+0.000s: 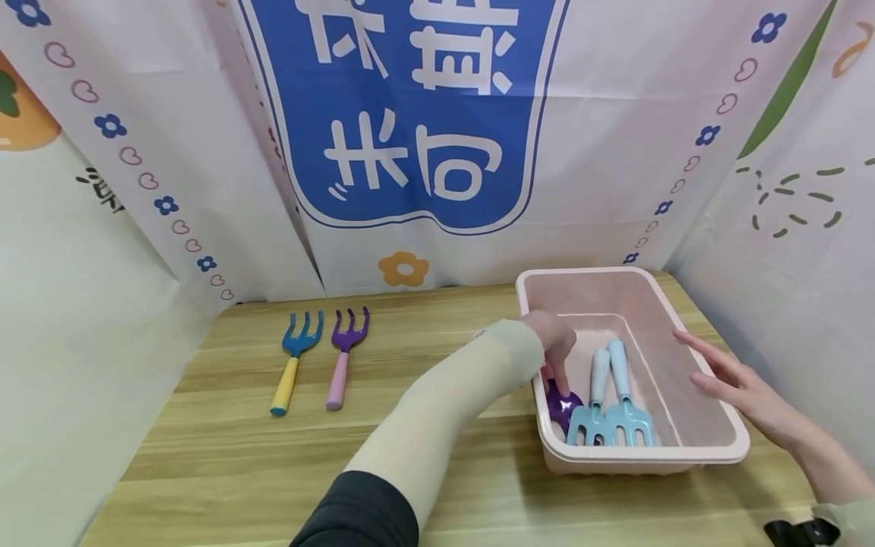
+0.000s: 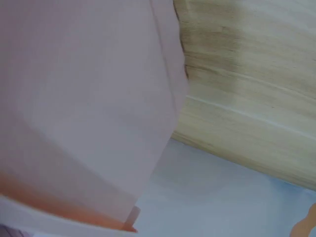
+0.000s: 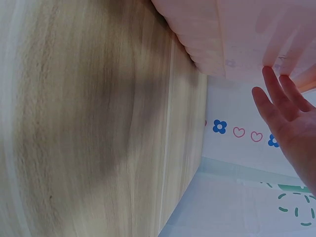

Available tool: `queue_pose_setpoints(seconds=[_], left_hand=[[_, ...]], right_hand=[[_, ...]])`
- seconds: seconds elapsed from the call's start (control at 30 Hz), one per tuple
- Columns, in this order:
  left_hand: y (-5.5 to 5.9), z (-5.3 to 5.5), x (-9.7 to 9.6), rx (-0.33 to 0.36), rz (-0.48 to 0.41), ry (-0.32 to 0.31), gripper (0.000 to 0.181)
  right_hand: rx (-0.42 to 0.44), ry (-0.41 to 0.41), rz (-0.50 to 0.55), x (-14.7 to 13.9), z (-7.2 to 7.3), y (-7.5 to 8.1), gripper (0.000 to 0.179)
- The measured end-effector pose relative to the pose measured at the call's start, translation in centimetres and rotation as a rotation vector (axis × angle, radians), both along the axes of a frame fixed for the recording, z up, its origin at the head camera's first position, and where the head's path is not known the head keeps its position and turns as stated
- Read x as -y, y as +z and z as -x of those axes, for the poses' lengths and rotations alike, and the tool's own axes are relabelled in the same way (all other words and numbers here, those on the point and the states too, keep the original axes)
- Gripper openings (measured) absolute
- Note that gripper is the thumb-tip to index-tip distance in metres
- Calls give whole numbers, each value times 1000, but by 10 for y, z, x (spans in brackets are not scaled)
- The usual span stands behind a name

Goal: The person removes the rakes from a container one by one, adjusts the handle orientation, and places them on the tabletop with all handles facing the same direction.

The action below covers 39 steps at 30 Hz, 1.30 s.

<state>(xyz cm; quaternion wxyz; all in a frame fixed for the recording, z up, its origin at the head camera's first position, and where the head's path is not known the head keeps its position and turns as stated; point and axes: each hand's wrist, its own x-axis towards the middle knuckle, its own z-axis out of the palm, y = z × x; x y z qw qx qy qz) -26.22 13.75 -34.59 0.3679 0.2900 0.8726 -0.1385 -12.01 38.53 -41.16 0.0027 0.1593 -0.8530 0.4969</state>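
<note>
My left hand (image 1: 555, 343) reaches down inside the left wall of a pale pink plastic bin (image 1: 632, 453). Its fingers pinch a small purple garden tool (image 1: 562, 406) near where the pink handle meets the shiny head; most of that handle is hidden behind the hand. Two light blue garden forks (image 1: 596, 422) lie side by side in the bin, tines toward the near wall, one overlapping the purple head. At the bin's right side is my right hand (image 1: 741, 387), fingers extended by the rim. The right wrist view shows its fingertips (image 3: 268, 74) against the outer wall.
On the left of the wooden table (image 1: 239, 471) lie a blue hand fork with a yellow handle (image 1: 285, 384) and a purple hand fork with a pink handle (image 1: 338, 380). A printed cloth (image 1: 615, 137) hangs behind the table.
</note>
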Motion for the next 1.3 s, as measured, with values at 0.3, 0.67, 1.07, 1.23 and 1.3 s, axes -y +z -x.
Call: queue_pose_setpoints(seconds=[0.3,0.67,1.07,1.23,1.3], left_hand=[[14,11,-1,40,-34,-60,43],[21,10,12,-96,-104,-325,26],[35,12,24,-219,-198,-487,25],[48,15,34,-199,-265,-472,24],[54,16,39,-177,-295,-432,22]], right_hand=[[6,3,-1,-5,1,2,60],[-3,13,19,-4,-1,-1,60],[-14,10,11,-2,-1,-3,60],[-10,8,9,-1,-1,-4,60],[-8,7,7,-1,-1,-4,60]])
